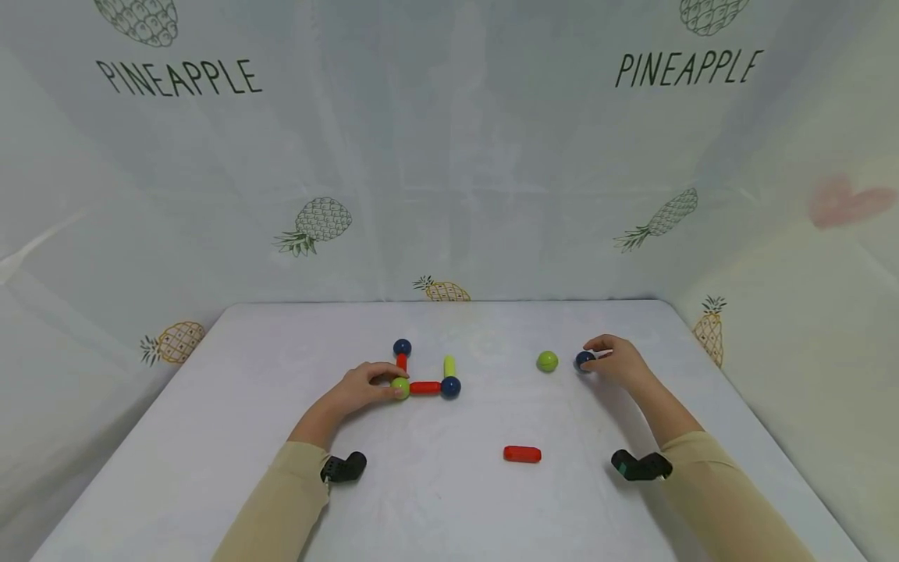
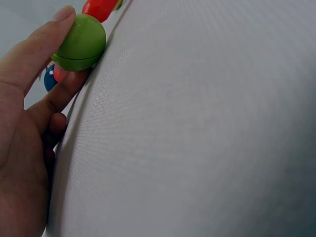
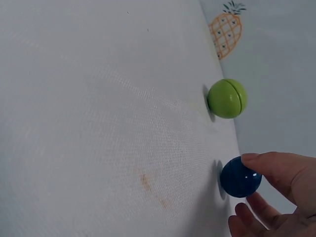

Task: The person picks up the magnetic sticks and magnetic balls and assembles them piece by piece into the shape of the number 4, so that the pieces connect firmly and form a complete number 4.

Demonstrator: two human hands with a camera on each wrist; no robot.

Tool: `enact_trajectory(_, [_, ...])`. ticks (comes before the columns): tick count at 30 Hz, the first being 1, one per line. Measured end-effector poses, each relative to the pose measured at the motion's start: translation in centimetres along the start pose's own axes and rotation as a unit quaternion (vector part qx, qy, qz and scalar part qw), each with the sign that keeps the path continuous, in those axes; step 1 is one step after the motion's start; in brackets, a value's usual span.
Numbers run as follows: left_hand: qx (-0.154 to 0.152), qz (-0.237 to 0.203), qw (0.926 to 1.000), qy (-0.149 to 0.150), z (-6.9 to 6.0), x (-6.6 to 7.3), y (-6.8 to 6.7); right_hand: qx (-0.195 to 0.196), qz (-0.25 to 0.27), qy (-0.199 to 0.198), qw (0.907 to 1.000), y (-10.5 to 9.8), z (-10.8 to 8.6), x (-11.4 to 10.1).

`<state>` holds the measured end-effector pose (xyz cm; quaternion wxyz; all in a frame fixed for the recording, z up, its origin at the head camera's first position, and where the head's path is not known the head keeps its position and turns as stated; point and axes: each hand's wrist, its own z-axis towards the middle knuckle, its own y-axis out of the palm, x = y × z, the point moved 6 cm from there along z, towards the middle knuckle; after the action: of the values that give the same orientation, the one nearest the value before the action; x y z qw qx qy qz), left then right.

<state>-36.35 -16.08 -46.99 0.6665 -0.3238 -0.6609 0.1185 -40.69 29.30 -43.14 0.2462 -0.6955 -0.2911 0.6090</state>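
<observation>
Taking the worktop's far edge as 12 o'clock, we saw the left hand towards 10 o'clock, thumb and fingers clamped on the corner green ball. At that ball's 3 o'clock we saw the sideways red rod, which ran to the joint blue ball; from there the lime rod pointed to 12 o'clock. The far red rod stood at 12 o'clock of the corner green ball, its near end hidden behind the fingers, and its other end met the far blue ball.

Towards 2 o'clock we found the right hand, its thumb and fingers pinching the pinched blue ball; we could not tell whether that ball touched the worktop. At its 9 o'clock, near but apart, the lone green ball sat on the worktop. Between 4 and 5 o'clock of the joint blue ball, we saw the lone red rod lying sideways, clear of both hands. Beyond the worktop, at 12 o'clock, we saw a pale cloth printed with pineapples.
</observation>
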Motion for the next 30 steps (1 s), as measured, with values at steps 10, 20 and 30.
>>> enact_trajectory(10, [-0.001,0.0,1.0,-0.003,0.15,0.17,0.03,-0.003,0.003,-0.001,1.0,0.39,-0.07,-0.26])
enact_trajectory(20, [-0.007,-0.007,1.0,0.001,-0.04,0.17,0.01,-0.008,0.002,0.005,1.0,0.72,0.0,-0.41])
enact_trajectory(30, [-0.004,0.005,1.0,0.007,-0.03,0.25,-0.12,-0.013,0.0,0.004,0.9999,0.67,-0.06,-0.55])
